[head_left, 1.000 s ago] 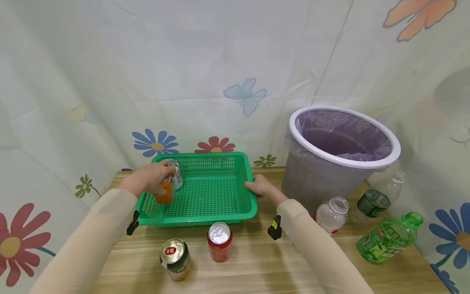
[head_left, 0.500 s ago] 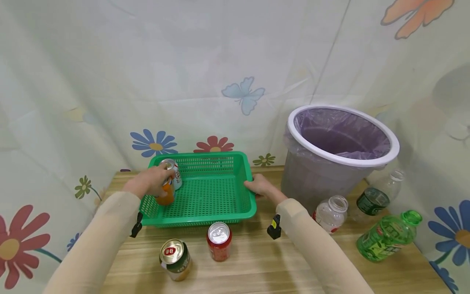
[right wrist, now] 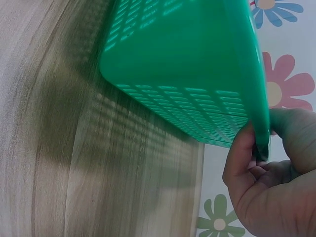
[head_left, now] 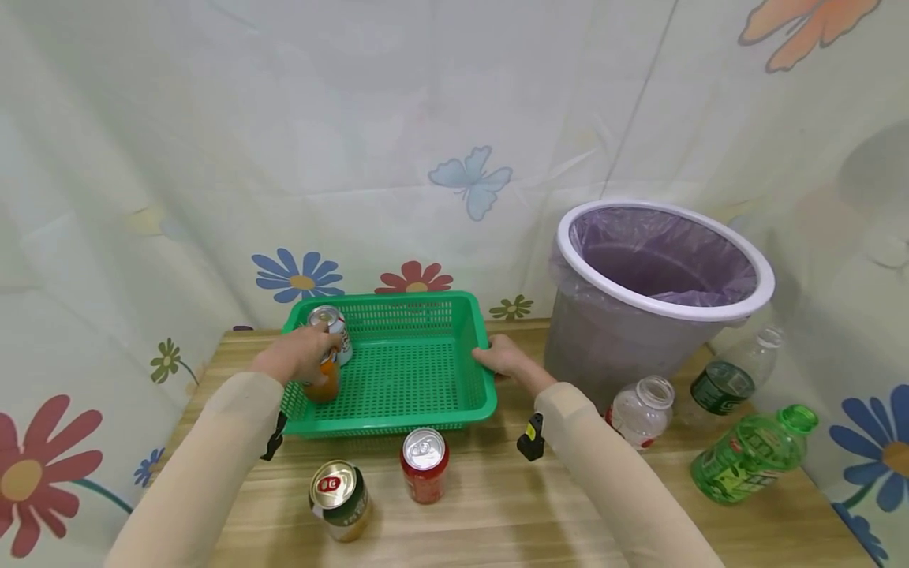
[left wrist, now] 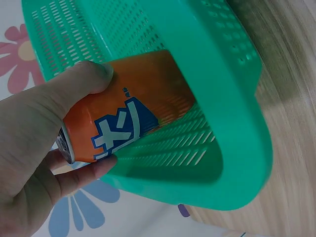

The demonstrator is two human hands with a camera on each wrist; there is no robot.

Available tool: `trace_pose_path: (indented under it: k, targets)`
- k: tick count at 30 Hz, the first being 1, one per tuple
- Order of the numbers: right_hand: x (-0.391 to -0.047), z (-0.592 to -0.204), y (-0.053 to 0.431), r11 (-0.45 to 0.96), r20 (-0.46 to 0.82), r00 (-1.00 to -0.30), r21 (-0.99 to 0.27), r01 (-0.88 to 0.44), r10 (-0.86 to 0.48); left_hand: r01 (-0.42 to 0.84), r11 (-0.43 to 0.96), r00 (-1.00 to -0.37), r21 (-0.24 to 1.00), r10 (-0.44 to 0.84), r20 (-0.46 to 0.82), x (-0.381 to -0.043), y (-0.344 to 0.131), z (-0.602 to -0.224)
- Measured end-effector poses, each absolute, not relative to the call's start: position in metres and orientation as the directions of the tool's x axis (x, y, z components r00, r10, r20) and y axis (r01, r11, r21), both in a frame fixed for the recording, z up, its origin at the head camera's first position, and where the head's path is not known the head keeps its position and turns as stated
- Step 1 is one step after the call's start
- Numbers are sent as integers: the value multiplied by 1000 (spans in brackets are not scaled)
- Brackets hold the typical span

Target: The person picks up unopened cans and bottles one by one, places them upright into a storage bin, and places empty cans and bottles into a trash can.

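The left hand (head_left: 301,355) grips the orange can (left wrist: 143,81) by its upper part, thumb on one side and fingers on the other. The can is directly below that hand, inside the basket (head_left: 383,427), long axis roughly upright; whether its base meets the floor is hidden. The white can (head_left: 344,333) stands just beyond the left fingers. The right hand (head_left: 500,356), farther from both cans, pinches the basket's rim at its right end.

To the right of the right hand (head_left: 506,359), a lined bin (head_left: 604,339) and three bottles (head_left: 753,457) are seen on the surface (head_left: 497,528); beyond both hands, a flowered sheet (head_left: 341,150) is hung.
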State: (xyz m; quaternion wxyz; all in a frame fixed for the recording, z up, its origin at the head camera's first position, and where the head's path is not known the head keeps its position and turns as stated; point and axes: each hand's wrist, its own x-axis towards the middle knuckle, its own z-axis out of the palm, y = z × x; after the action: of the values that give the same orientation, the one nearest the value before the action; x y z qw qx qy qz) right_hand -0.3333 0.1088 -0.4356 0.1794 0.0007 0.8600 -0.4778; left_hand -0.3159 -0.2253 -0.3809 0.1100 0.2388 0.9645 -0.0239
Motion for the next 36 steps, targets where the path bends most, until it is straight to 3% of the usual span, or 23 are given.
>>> trace_pose_path:
  k: [36]
  targets:
    - [-335, -439, 110, 543, -301, -937, -824, 162, -176, 478, 877, -870, -51, 465, -161, -323, -227, -399]
